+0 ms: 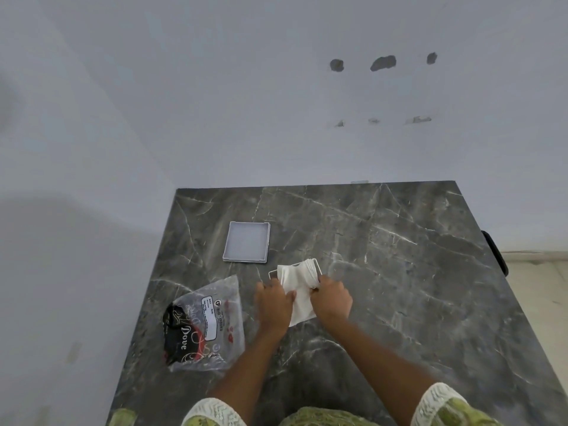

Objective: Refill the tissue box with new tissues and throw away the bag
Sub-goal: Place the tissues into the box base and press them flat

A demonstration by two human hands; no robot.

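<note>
A stack of white tissues (299,287) is sitting near the middle of the dark marbled table (399,272), partly inside a white box (273,273) whose thin rim is showing at the far left corner and along the far edge. The stack is bulging up at its far right end, where the folded edges are fanning out, and one loose sheet is trailing toward the person over the near side. The left hand (273,305) is pressing down on the left part of the tissues, fingers curled over them and the box's near edge; whether it is pinching anything is hard to tell. The right hand (332,299) is closing its fingers around the right end of the stack, gripping the tissues just where they bulge. Beyond the box, lying apart from it, a shallow white lid (246,241) is resting flat on the table with its hollow side up. To the left of the hands, a crumpled clear plastic bag (206,324) with black and red printing is lying flat near the table's left edge. A pale wall (246,87) with several chipped patches is standing behind the table.
</note>
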